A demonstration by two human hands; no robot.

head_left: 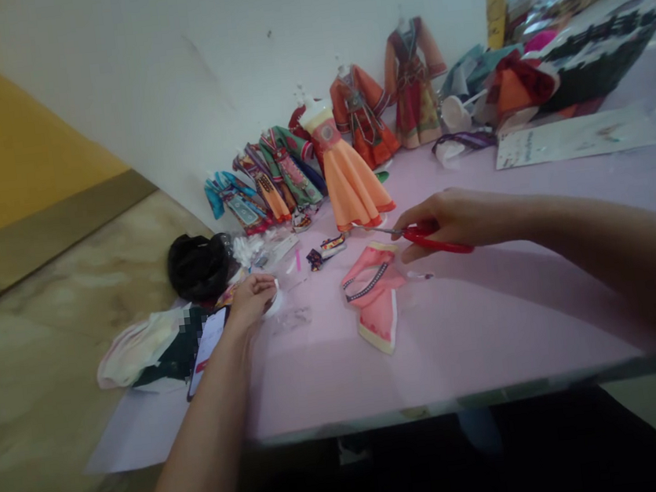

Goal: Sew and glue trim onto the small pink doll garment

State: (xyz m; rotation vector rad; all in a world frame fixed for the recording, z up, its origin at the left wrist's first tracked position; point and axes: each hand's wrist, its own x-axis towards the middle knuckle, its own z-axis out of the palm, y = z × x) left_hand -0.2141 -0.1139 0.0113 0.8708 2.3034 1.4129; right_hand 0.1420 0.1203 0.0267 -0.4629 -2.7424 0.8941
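Note:
My right hand (447, 220) is closed round red-handled scissors (431, 239), whose blades point left toward an orange doll dress on a small mannequin (349, 176). Just below the scissors a small pink garment (374, 296) lies flat on the pale pink table (492, 338). Further left, my left hand (251, 296) curls its fingers on a small white round thing (275, 301) that I cannot make out, beside a phone (206, 351).
A row of miniature costumes (273, 181) stands along the white wall, with taller ones (413, 86) to the right. A black bundle (197, 265), crumpled cloth (138, 350), small scraps (325, 250), paper sheets (576, 139) and piled fabric (578, 51) crowd the table's left and far right.

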